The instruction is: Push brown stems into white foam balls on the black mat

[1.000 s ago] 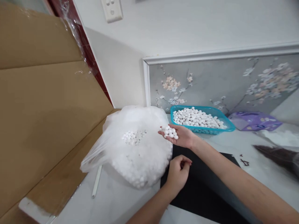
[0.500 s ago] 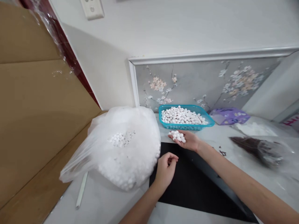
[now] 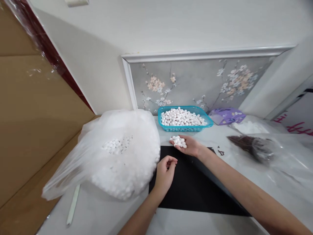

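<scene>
My right hand [image 3: 189, 147] is palm up over the far edge of a black mat [image 3: 193, 186], cupping a small heap of white balls [image 3: 178, 141]. Just beyond it stands a blue basket [image 3: 208, 123] filled with more white balls. My left hand [image 3: 165, 171] hovers over the mat's left edge with its fingers curled in; nothing shows in them. Left of both hands lies a big clear plastic bag [image 3: 114, 153] stuffed with white balls.
A large cardboard sheet [image 3: 31, 124] leans along the left. A framed floral picture [image 3: 195, 85] stands against the wall behind the basket. A purple packet [image 3: 226, 116] and clear bags with dark stuff [image 3: 254, 148] lie at the right. A white stick [image 3: 72, 205] lies below the big bag.
My right hand has carried its white balls from above the big bag to the right and down, in front of the blue basket. The view has swung right. My left hand stays curled.
</scene>
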A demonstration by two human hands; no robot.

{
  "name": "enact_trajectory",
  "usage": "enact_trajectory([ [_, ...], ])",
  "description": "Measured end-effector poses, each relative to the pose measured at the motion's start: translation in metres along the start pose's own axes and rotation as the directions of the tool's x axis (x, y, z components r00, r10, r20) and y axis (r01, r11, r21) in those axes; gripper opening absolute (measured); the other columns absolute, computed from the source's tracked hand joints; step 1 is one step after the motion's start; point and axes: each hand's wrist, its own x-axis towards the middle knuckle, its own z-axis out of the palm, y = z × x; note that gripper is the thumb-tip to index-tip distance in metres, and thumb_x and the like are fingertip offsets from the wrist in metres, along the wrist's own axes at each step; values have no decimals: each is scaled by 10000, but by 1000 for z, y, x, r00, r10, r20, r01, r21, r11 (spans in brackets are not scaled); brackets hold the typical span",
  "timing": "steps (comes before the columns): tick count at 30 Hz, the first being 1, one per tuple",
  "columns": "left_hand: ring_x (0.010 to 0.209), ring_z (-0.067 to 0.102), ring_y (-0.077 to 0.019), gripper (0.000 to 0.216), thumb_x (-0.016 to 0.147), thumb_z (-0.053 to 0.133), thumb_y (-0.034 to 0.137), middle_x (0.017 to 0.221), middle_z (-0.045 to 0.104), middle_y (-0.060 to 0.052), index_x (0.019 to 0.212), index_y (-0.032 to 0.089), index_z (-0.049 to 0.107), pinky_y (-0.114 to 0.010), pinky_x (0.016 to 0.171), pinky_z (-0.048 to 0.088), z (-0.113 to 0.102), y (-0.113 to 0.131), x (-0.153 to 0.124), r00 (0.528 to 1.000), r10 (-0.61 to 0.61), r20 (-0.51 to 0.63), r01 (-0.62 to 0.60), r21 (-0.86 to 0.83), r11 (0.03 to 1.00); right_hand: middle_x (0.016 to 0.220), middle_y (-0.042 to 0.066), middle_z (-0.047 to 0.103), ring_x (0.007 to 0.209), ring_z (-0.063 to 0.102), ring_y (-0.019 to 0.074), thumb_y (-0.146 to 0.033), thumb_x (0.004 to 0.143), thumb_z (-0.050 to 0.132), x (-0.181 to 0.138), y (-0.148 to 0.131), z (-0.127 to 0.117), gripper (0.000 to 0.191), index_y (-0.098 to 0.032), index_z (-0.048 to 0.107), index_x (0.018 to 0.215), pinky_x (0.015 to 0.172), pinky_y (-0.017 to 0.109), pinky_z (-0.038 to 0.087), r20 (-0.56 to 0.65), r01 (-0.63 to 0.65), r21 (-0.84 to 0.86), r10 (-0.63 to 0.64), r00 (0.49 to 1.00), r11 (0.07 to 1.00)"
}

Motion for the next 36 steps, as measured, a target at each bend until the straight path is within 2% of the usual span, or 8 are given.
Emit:
enact_trajectory([
  [5,820,600,-170,145,827,452,212,839,630,-37,824,175,592,-295,749,468,0,-1,-1,996,22,-91,-20,26,999,939,183,665,658,674,158,-254,955,274,-13,17,7,357,-40,447,1183,469,223,534,-53,-38,25,39,998,999],
  [13,1122,470,-198,226,888,434,292,1153,525,-70,1095,217,486,-389,992,346,-1,8,-6,963,113,-243,-89,105,991,746,132,668,615,657,152,-246,940,319,-23,39,29,319,-23,525,1040,517,230,533,-22,-90,27,90,996,996],
  [17,1209,405,-198,295,916,384,313,1261,472,-80,1193,224,431,-408,1046,293,-1,7,-7,955,136,-263,-99,148,984,701,97,658,600,647,131,-233,930,338,-26,49,40,281,-54,554,953,518,202,518,0,-121,20,121,993,992],
  [21,1262,362,-207,353,914,387,321,1331,429,-87,1253,225,408,-408,1068,277,-1,4,-7,964,137,-228,-101,160,982,628,45,628,555,627,110,-223,900,385,-22,58,45,234,-96,567,824,526,185,508,14,-119,-14,119,993,993],
  [25,1289,335,-208,357,911,383,303,1344,427,-76,1259,235,427,-405,1083,256,-1,1,-6,965,147,-218,-109,179,978,597,18,602,530,603,98,-230,880,402,-19,64,49,236,-127,550,728,549,192,506,29,-75,-78,77,997,994],
  [30,1243,389,-205,315,900,409,301,1290,463,-91,1200,211,443,-394,1056,299,-1,3,-4,964,96,-249,-63,138,988,623,20,598,547,594,92,-252,907,324,-16,67,51,292,-134,549,762,568,202,502,-8,14,-250,-17,1000,968],
  [33,1231,403,-202,304,897,413,288,1276,477,-92,1188,207,440,-391,1050,307,-1,5,-4,968,57,-245,-29,116,993,636,27,587,536,575,102,-297,922,286,-14,68,49,324,-140,538,792,511,209,480,-36,87,-417,-112,993,905],
  [36,1216,420,-195,309,901,402,287,1267,487,-91,1199,208,432,-386,1044,315,-1,3,-5,970,45,-240,-20,105,994,658,10,565,507,535,109,-358,914,305,-11,68,46,295,-165,518,846,442,207,433,-35,185,-613,-260,965,768],
])
